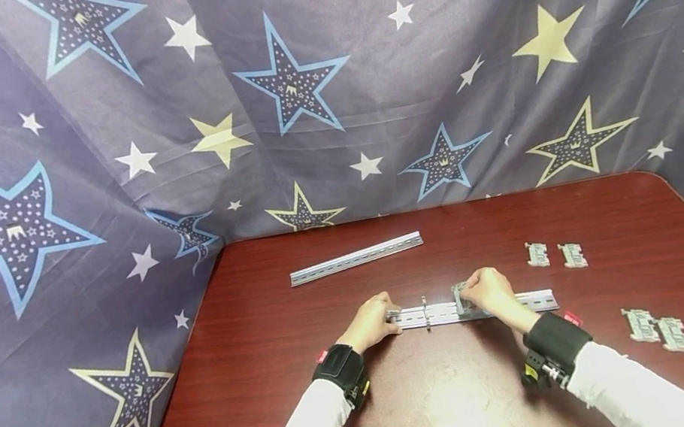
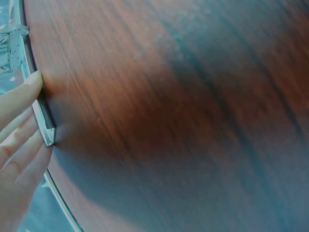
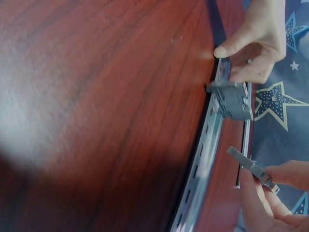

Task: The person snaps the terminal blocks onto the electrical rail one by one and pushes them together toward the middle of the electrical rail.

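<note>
A slotted metal DIN rail (image 1: 445, 313) lies across the table in front of me. My left hand (image 1: 371, 321) grips its left end, thumb on the near edge (image 2: 34, 79) and fingers along the far side. One grey terminal block (image 3: 231, 99) stands upright across the rail, a short way from the left hand. Between thumb and fingers, my right hand (image 1: 492, 291) pinches a second grey terminal block (image 3: 253, 169). In the right wrist view that block is tilted and apart from the rail; in the head view it overlaps the rail right of the first block.
Another DIN rail (image 1: 357, 259) lies farther back, slightly slanted. Two loose terminal blocks (image 1: 537, 254) lie at the right rear, and two more (image 1: 640, 326) lie nearer on the right. A star-patterned cloth (image 1: 361, 88) hangs behind the table (image 1: 267, 410).
</note>
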`<state>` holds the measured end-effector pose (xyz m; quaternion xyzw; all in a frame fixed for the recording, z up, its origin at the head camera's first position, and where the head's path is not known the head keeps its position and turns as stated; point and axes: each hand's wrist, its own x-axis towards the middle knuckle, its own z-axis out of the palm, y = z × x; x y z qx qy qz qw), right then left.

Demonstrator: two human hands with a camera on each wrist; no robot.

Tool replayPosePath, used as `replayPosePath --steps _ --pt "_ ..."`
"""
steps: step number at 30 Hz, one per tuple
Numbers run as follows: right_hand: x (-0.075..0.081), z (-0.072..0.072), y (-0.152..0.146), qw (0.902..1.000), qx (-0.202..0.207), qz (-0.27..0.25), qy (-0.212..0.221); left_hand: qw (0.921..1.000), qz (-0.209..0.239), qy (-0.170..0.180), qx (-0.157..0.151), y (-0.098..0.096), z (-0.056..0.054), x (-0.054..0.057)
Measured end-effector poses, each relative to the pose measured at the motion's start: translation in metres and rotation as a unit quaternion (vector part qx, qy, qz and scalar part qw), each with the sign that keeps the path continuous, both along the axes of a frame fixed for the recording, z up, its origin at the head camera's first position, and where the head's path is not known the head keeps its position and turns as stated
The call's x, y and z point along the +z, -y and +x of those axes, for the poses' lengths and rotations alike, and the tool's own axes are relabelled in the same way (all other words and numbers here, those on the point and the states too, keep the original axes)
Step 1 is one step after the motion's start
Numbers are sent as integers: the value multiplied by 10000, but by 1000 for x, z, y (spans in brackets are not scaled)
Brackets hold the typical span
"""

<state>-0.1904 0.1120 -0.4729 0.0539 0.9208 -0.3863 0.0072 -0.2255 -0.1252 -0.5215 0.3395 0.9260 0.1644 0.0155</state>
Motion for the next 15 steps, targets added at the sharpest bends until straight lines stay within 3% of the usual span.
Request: replayPosePath --steps 15 --pt "-13 8 19 10000 88 -41 7 10000 -3 -21 -11 1 0 1"
